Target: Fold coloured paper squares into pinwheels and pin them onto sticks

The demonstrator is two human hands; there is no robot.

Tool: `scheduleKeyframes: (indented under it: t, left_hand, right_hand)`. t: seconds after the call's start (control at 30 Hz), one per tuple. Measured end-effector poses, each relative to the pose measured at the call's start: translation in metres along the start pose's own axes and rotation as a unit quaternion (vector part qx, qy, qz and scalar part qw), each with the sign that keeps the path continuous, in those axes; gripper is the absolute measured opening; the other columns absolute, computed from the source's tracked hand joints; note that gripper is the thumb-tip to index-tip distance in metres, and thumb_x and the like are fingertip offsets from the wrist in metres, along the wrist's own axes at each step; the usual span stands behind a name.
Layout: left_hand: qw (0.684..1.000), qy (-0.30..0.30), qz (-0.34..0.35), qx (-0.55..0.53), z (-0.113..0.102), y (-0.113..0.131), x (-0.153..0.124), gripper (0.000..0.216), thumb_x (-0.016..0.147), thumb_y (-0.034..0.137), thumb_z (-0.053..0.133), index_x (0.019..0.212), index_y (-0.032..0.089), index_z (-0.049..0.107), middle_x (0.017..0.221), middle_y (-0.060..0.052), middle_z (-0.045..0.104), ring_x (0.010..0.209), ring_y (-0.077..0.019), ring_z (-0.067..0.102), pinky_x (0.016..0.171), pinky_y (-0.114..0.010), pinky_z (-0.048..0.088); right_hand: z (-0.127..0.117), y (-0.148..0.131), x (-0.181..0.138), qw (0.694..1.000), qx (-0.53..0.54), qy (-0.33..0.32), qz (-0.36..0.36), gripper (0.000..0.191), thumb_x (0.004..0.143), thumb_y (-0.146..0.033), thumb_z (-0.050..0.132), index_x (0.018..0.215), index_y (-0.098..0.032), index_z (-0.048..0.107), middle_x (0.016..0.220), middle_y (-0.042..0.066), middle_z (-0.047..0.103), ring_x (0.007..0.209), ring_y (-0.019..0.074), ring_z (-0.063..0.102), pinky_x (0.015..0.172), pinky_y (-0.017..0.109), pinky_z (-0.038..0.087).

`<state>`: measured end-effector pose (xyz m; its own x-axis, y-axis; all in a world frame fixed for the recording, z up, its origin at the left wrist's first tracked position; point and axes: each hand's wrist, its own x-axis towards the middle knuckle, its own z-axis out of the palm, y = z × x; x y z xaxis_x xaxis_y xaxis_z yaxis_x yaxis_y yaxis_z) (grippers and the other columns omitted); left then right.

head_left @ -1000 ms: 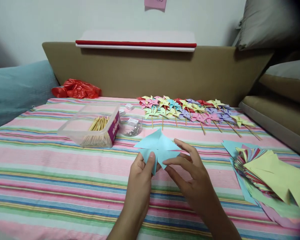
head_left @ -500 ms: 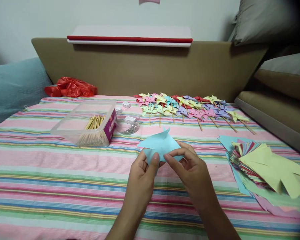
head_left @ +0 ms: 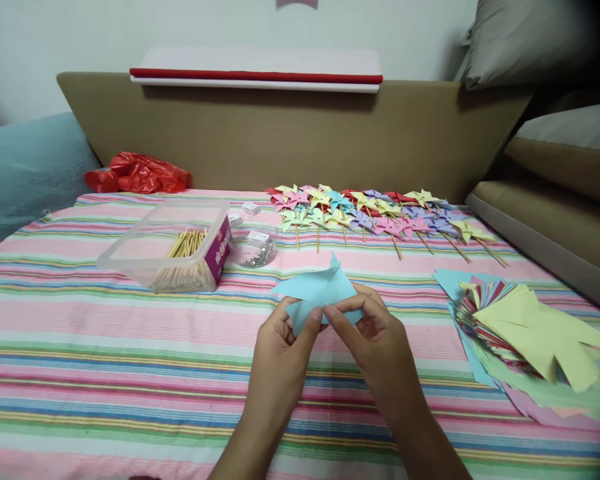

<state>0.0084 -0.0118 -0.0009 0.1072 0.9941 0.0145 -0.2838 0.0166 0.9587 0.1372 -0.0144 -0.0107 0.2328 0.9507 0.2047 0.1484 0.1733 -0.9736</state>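
Observation:
A light blue paper pinwheel blank [head_left: 320,288] is held up in front of me, its cut flaps partly spread and one tip curled upward. My left hand [head_left: 287,340] pinches its lower left side, thumb on top. Closed on the lower right part is my right hand [head_left: 375,333], with thumb and index finger pressed near the middle. The two thumb tips almost meet. The fingers beneath the paper are mostly hidden.
Finished paper pinwheels [head_left: 365,210] lie on the striped cloth [head_left: 105,347]. A clear tub of wooden sticks [head_left: 180,260] and a round container of small metal pieces [head_left: 257,253] stand left. Cut paper sheets [head_left: 530,327] are stacked right. A red plastic bag [head_left: 140,173] lies behind.
My left thumb has moved inward toward the right thumb near the paper's middle. A flap that hung below the left thumb no longer shows. The view has shifted slightly.

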Motion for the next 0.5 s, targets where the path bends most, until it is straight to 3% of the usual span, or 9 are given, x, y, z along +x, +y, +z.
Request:
scheduleKeyframes:
  t: [0.37,0.43,0.5]
  left_hand:
    - [1.000,0.016,0.007,0.020,-0.0002,-0.0008,-0.0015,0.018,0.092,0.037,0.067,0.093,0.020,0.063,0.089,0.000,0.071,0.086,-0.0152,0.065,0.079,-0.025,0.052]
    - [0.999,0.014,0.013,0.027,-0.0007,0.0015,-0.0014,0.018,0.093,0.036,0.066,0.099,0.020,0.063,0.090,0.000,0.072,0.086,-0.0149,0.065,0.079,-0.025,0.052]
    - [0.999,0.005,0.020,0.038,-0.0025,0.0057,-0.0004,0.022,0.093,0.035,0.065,0.109,0.021,0.062,0.090,0.000,0.072,0.085,-0.0143,0.065,0.081,-0.025,0.051]
  right_hand:
    - [0.0040,-0.0057,-0.0026,1.000,-0.020,0.008,-0.008,0.019,0.083,-0.040,0.073,0.074,-0.024,0.069,0.113,0.006,0.064,0.106,0.0263,0.062,0.088,0.039,0.048]
    - [0.0047,-0.0032,-0.0026,1.000,0.010,0.015,-0.018,0.015,0.082,-0.038,0.075,0.082,-0.025,0.068,0.117,0.006,0.064,0.107,0.0263,0.062,0.088,0.040,0.050]
    - [0.0037,-0.0012,-0.0016,0.996,0.075,0.037,-0.018,0.027,0.079,-0.035,0.079,0.100,-0.028,0.063,0.123,0.006,0.063,0.107,0.0249,0.064,0.086,0.040,0.053]
